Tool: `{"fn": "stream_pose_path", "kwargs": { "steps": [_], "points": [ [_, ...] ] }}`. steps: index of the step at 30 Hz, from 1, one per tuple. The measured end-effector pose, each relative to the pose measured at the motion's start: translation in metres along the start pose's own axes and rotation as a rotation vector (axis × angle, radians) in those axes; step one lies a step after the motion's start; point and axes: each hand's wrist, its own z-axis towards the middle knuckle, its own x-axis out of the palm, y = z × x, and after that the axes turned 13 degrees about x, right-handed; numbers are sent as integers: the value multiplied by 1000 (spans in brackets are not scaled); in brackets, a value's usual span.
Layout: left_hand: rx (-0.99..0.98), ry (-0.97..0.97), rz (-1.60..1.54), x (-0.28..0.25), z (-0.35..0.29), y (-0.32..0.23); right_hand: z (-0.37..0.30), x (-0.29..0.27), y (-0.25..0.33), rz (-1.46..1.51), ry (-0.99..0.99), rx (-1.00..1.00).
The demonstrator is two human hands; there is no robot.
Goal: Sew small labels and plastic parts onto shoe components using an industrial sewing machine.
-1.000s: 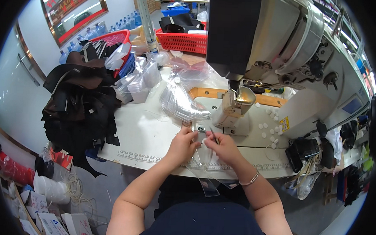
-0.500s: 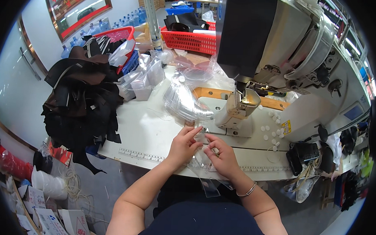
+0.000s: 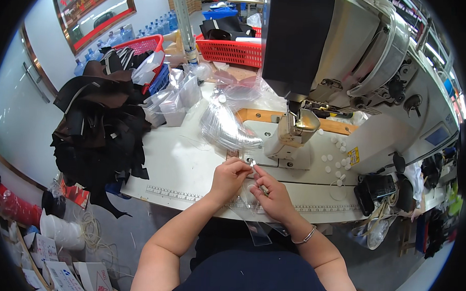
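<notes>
Both my hands meet over the front of the sewing machine table, fingers pinched close together. My left hand (image 3: pixel 228 180) and my right hand (image 3: pixel 273 195) hold a clear plastic piece (image 3: pixel 259 233), whose lower end hangs over the table's front edge. A small whitish bit (image 3: pixel 253 163) shows at the touching fingertips; its kind is too small to make out. Just beyond the hands stands the machine's post bed (image 3: pixel 287 139), under the needle area. To its left lies a fanned pile of clear plastic pieces (image 3: pixel 224 125).
Several small white discs (image 3: pixel 338 163) lie right of the post. The machine head (image 3: pixel 318 51) looms above. Black fabric scraps (image 3: pixel 102 136) heap over the table's left side. Red baskets (image 3: pixel 228 53) stand behind. A black box-shaped object (image 3: pixel 370 193) sits at the right edge.
The fingertips have drawn together, and a whitish bit now shows between them. My right index finger has straightened toward the left fingertips. The view has shifted slightly.
</notes>
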Motion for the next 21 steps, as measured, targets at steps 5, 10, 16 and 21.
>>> {"fn": "stream_pose_path", "kwargs": {
  "steps": [5, 10, 16, 21],
  "points": [
    [-202, -146, -181, -1, 13, -18, 2, -2, -7, 24, -22, -22],
    [37, -22, -67, -5, 9, -2, 4, 0, -6, 61, -12, -24],
    [107, 48, 9, -11, 19, -2, 4, 1, -5, 102, -13, -23],
    [332, 18, 205, -7, 12, -1, 4, 4, -8, 149, -16, 21]
  ]
}}
